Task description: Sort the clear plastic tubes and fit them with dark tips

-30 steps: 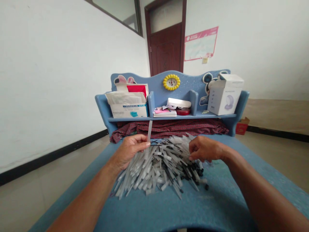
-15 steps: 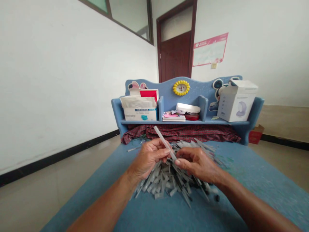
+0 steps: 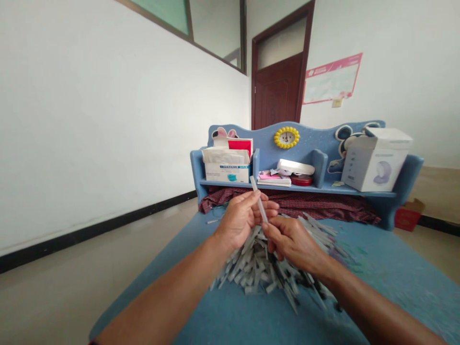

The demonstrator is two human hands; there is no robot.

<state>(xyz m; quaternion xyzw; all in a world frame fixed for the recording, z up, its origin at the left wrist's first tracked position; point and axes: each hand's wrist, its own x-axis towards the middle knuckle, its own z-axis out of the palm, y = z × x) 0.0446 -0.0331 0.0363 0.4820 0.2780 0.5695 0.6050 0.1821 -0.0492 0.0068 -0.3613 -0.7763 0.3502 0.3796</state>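
A heap of clear plastic tubes (image 3: 258, 270) with some black pieces lies on the blue desk top (image 3: 230, 316). Above the heap, my left hand (image 3: 240, 218) pinches one clear tube (image 3: 258, 200), which tilts up and to the left. My right hand (image 3: 291, 242) is closed at the lower end of that same tube, fingers curled against it. Whether the right fingers also hold a smaller piece is hidden. Both forearms reach in from the bottom edge.
At the desk's far end stands a blue shelf (image 3: 298, 189) with a mask box (image 3: 227, 168), booklets, a red tin and a white carton (image 3: 375, 160). A plaid cloth (image 3: 316, 203) lies under it. A wall runs along the left; a door (image 3: 278, 91) is behind.
My right hand left the heap and came over to the tube held by my left hand. Both hands lifted slightly, the tube tilting from upright to slanted. The view shifted left.
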